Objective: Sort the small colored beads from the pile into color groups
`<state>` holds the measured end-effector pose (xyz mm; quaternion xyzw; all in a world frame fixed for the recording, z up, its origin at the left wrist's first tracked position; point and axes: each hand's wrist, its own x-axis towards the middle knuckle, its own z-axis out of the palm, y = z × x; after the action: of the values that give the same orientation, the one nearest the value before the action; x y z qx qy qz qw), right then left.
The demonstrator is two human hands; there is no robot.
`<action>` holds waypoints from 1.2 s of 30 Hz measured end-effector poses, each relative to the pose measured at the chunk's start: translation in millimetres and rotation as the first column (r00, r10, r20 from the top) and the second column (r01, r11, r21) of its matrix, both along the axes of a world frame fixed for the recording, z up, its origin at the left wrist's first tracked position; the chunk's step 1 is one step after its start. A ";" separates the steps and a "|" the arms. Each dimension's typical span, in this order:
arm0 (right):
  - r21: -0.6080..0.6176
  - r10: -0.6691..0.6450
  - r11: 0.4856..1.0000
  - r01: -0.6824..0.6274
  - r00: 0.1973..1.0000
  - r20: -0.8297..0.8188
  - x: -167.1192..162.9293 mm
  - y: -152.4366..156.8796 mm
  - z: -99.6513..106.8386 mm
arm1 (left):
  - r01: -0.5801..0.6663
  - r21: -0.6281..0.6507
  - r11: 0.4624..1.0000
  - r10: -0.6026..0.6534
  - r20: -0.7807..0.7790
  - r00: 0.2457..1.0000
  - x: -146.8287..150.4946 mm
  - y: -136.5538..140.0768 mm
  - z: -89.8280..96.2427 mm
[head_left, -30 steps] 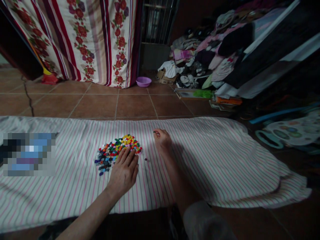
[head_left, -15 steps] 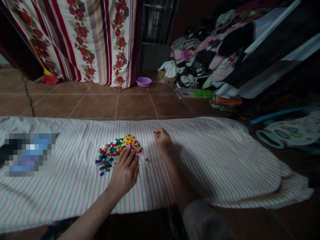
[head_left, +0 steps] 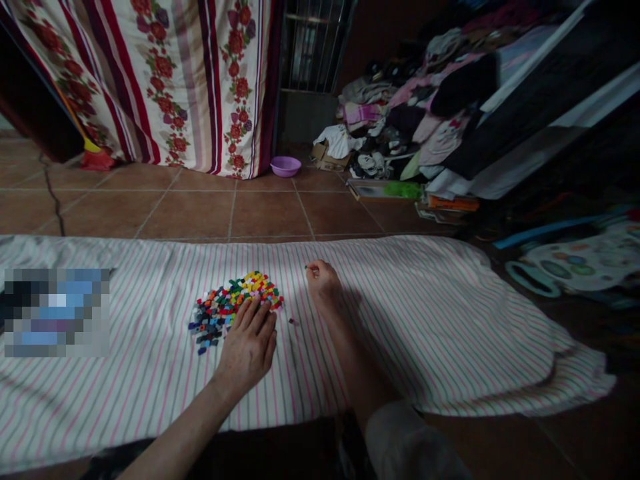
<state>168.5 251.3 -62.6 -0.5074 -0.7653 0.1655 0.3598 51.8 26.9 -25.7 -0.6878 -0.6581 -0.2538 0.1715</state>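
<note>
A heap of small coloured plastic bricks (head_left: 220,308) lies on the striped cloth (head_left: 450,320); dark blue and grey ones are at its left, yellow and red towards the back. My left hand (head_left: 250,340) rests flat on the heap's near right part, fingers stretched out and covering some bricks. To the right of the heap, my right hand (head_left: 324,285) is closed in a pinch just over the cloth. A tiny dark green brick (head_left: 307,267) pokes out at its fingertips. Between the hands sits a single dark brown brick (head_left: 291,321), apart from the heap.
At the cloth's left end is a blurred-out rectangular thing (head_left: 57,313). Beyond the cloth are floor tiles, a purple basin (head_left: 285,166), a flowered curtain (head_left: 200,87) and a red-and-yellow broom (head_left: 95,155). Piled clothes (head_left: 400,120) and a pale plastic item (head_left: 575,263) are on the right.
The view has shifted slightly. Both hands keep nearly the same places; the green brick shows a little less at my right fingertips.
</note>
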 end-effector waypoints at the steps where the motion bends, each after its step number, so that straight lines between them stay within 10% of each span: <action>1: -0.007 0.001 1.000 -0.001 1.000 -0.015 0.3 -0.2 0.4 | 0.001 -0.001 1.000 -0.001 0.003 1.000 -0.1 0.2 -0.6; 17: -0.004 -0.024 1.000 0.025 0.991 0.133 -19.6 1.6 35.8 | 0.028 0.037 0.999 -0.029 0.031 0.999 -2.1 0.5 -6.6; 36: 0.078 0.050 0.995 -0.064 0.985 0.167 -22.3 -8.8 24.6 | 0.115 0.057 0.992 -0.118 0.052 0.992 1.5 -7.5 3.0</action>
<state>146.3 242.5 -38.0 -0.4817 -0.8130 0.1012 0.3111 53.3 19.4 -22.6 -0.7128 -0.6142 -0.3000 0.1569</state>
